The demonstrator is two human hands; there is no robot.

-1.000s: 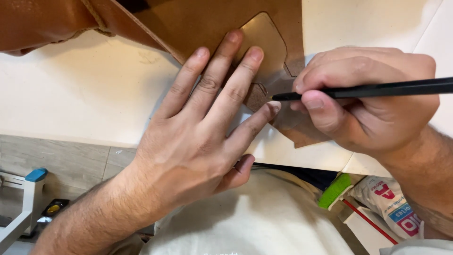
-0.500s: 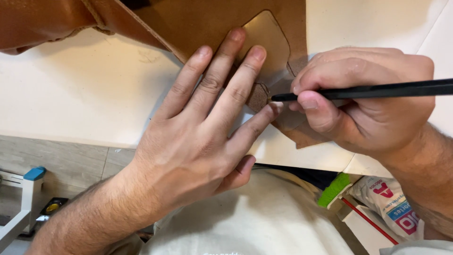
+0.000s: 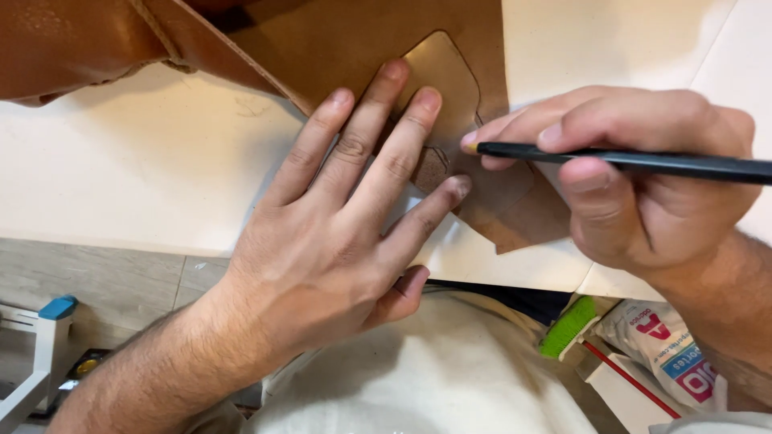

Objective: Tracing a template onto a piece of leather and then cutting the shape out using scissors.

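A brown leather sheet (image 3: 354, 40) lies on the white table (image 3: 121, 177). On it rests a tan cardboard template (image 3: 442, 68) with rounded corners. My left hand (image 3: 338, 225) lies flat with fingers spread, pressing the template and leather down. My right hand (image 3: 643, 177) grips a black pencil (image 3: 643, 163) whose tip touches the leather at the template's right edge, close to my left fingertips. The lower part of the template is hidden under my fingers.
More folded brown leather (image 3: 72, 48) sits at the far left. Below the table edge are a tiled floor (image 3: 96, 273), a white stand with a blue cap (image 3: 48, 337), a green brush (image 3: 569, 325) and a printed plastic bag (image 3: 667, 354). My light trousers (image 3: 434, 378) fill the bottom.
The pencil tip has slid left and slightly up along the template's edge toward my left fingers. My left hand has stayed pressed in place.
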